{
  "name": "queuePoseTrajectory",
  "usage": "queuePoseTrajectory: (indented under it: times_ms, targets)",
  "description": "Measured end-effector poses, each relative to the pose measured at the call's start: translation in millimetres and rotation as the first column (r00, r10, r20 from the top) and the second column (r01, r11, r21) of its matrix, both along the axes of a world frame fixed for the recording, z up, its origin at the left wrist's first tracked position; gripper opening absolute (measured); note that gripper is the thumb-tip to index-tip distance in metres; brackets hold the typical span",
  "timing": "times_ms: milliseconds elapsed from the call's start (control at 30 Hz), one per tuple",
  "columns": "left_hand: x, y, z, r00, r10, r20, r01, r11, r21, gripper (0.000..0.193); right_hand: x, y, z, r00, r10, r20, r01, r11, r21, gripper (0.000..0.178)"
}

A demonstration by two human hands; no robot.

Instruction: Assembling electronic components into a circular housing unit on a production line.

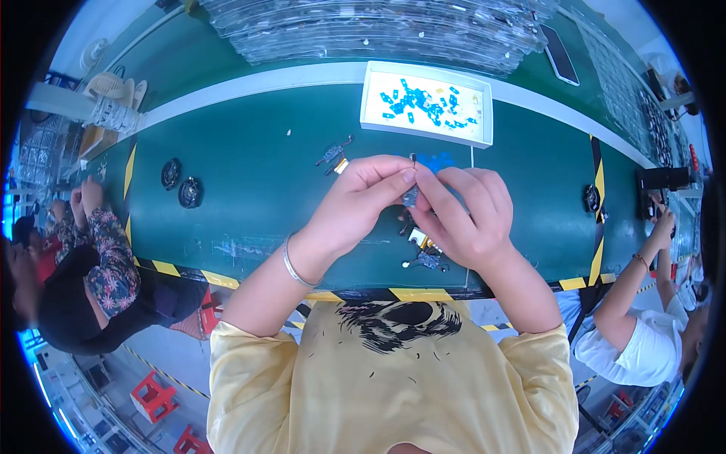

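My left hand [355, 198] and my right hand [473, 216] meet over the green bench mat. Thumbs and fingers of both are closed in a pinch on a small circuit board [411, 197], held upright between them. A short dark piece [413, 158] sticks up above the fingertips; whether it belongs to the board I cannot tell. Beneath my right hand lies a wired circuit board [428, 260] with a white and yellow part, partly covered by the hand. Another such wired board [333, 154] rests beyond my left hand. Some small blue pieces [437, 160] show just past my right fingers.
A white tray [486, 135] of small blue parts stands at the back. Two round black parts [180, 184] lie at left, another [591, 198] at right. Clear plastic trays [378, 34] and a phone [560, 54] sit behind. People work on both sides. Striped tape edges the bench.
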State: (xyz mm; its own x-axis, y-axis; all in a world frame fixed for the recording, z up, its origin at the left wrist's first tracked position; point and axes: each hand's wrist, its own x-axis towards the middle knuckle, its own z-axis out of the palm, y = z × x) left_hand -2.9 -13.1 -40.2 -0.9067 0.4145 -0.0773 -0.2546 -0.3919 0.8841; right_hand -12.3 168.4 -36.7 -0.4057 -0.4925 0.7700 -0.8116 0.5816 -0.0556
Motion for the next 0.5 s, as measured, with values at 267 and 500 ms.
queuePoseTrajectory:
  times_ms: [267,500]
  targets:
    - [36.9,-41.0,14.1,0.974,-0.021,0.225,0.067,0.978,-0.199,0.029,-0.8,10.5,7.5,0.898,0.175,0.405,-0.099,0.975,-0.201,0.012]
    - [57.2,-194.9,-6.3,0.517,0.115,-0.849,-0.650,-0.592,-0.476,0.027,3.9,21.2,5.2,0.638,0.105,0.762,0.170,0.947,-0.273,0.009]
